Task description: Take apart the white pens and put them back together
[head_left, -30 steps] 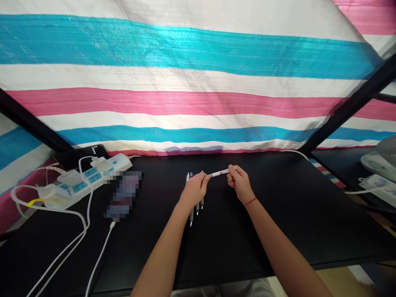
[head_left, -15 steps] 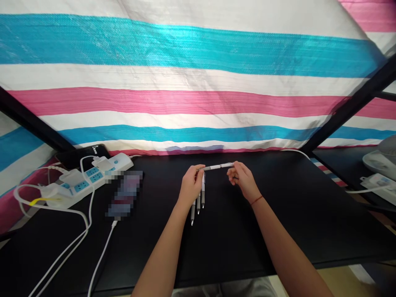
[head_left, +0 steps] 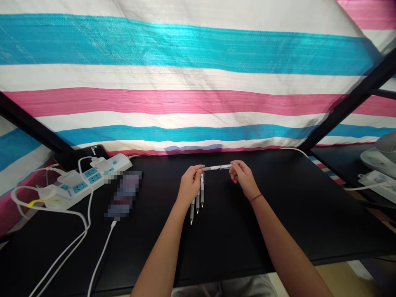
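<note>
A white pen with a grey grip (head_left: 218,167) is held level between my two hands, above the black table (head_left: 287,198). My left hand (head_left: 191,181) pinches its grey end. At the other end, the fingertips of my right hand (head_left: 243,175) are closed on the pen, with the remaining fingers curled. Beneath and beside my left hand lie three similar pens, the left pen (head_left: 192,214), the middle pen (head_left: 198,203) and the right pen (head_left: 202,193), side by side with grey grips toward me. My left hand hides part of them.
On the left are a white power strip (head_left: 93,177) with plugs and cables, a dark phone (head_left: 80,156) behind it, and a blurred-out phone (head_left: 125,194) on a white charging cable (head_left: 103,251). A striped sheet (head_left: 198,99) hangs behind the table.
The pen has turned about its length, and its clip now shows along the side. My right fingers have drawn slightly inward at its end. My left hand keeps its grip.
</note>
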Action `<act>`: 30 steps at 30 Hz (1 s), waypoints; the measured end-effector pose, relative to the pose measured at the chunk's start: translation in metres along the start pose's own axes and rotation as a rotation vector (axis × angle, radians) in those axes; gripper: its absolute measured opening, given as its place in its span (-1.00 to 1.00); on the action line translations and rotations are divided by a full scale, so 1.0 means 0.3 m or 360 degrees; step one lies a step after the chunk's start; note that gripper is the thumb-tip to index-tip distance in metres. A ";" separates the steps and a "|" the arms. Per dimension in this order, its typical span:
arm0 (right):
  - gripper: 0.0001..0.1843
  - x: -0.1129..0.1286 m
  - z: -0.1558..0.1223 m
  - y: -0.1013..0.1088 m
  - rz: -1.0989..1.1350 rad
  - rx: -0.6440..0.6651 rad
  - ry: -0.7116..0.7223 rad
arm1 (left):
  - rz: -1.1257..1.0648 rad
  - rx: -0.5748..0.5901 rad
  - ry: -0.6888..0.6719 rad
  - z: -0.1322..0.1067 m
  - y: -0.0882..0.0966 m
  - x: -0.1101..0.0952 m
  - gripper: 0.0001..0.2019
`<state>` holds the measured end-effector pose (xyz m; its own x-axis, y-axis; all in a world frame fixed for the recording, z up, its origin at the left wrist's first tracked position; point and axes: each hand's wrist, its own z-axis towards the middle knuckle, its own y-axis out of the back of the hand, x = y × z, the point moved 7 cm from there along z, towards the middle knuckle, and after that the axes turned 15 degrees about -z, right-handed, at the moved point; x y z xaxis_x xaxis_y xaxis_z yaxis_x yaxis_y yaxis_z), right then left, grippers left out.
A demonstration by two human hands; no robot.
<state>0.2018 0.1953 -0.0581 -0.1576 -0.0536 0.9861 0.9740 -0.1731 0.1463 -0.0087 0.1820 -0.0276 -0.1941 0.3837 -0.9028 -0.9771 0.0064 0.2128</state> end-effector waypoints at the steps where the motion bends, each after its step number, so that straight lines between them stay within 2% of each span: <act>1: -0.70 -0.006 0.001 0.005 -0.0021 -0.0030 -0.0022 | -0.0004 0.0007 0.0000 0.000 -0.001 0.000 -0.75; 5: -0.59 -0.011 0.004 0.011 -0.0075 -0.0027 -0.0008 | -0.0011 0.0017 0.0009 -0.002 -0.008 0.000 -0.75; 9: -0.70 0.011 0.005 0.016 -0.0054 -0.0059 0.0128 | -0.0009 -0.0033 0.0035 -0.003 -0.004 0.010 -0.75; 12: -0.67 0.003 0.003 0.022 -0.0099 -0.0095 0.0070 | -0.0021 -0.0035 0.0043 -0.003 -0.003 0.014 -0.74; 16: -0.58 -0.008 0.002 0.010 -0.0169 0.0018 0.0014 | -0.0032 -0.0044 0.0061 -0.002 -0.001 0.015 -0.74; 20: -0.71 0.007 0.005 0.005 -0.0084 0.0054 0.0105 | -0.0013 -0.0102 0.0123 -0.001 0.012 0.024 -0.74; 26: -0.62 -0.028 0.007 0.011 -0.0141 -0.0009 -0.0074 | -0.0052 -0.0101 0.0162 0.001 0.012 0.035 -0.73; 28: -0.57 -0.027 0.007 0.011 -0.0187 0.0000 -0.0037 | -0.0057 -0.0092 0.0163 0.001 0.009 0.034 -0.73; 30: -0.62 -0.014 0.008 0.013 -0.0138 -0.0003 0.0052 | -0.0062 -0.0094 0.0168 0.001 0.008 0.034 -0.73</act>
<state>0.2066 0.1973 -0.0615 -0.2468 -0.0700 0.9665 0.9561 -0.1805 0.2310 -0.0131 0.1862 -0.0362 -0.1611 0.2847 -0.9450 -0.9869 -0.0360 0.1574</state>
